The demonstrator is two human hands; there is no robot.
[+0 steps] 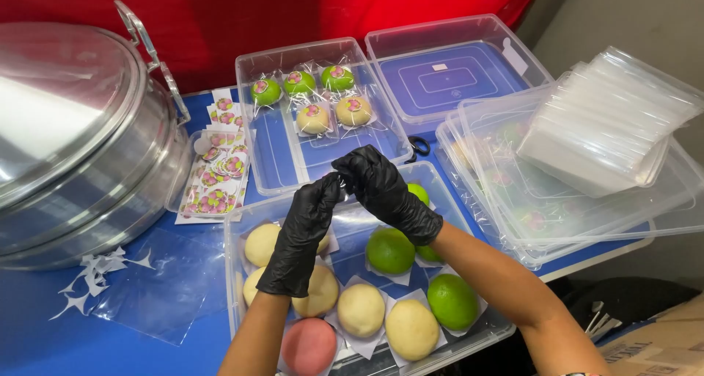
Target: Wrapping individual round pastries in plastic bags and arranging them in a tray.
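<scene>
Both my hands wear black gloves and meet above the near clear plastic tub (233,238). My left hand (304,226) and my right hand (381,185) pinch a small clear plastic wrapper (339,179) between their fingertips. Whether the wrapper holds anything is hidden. The tub below holds several round buns on paper squares: cream ones (361,309), green ones (390,250) and a pink one (309,344). Behind it a second clear tub (273,160) holds wrapped green buns (266,91) and cream buns (353,111), each with a round sticker.
A large metal pot with lid (73,141) stands at the left. Sticker sheets (220,172) lie beside it, paper scraps (92,277) and a clear bag (158,288) in front. Empty clear tubs and lids (447,72) and a stack of clear bags (609,123) sit at the right.
</scene>
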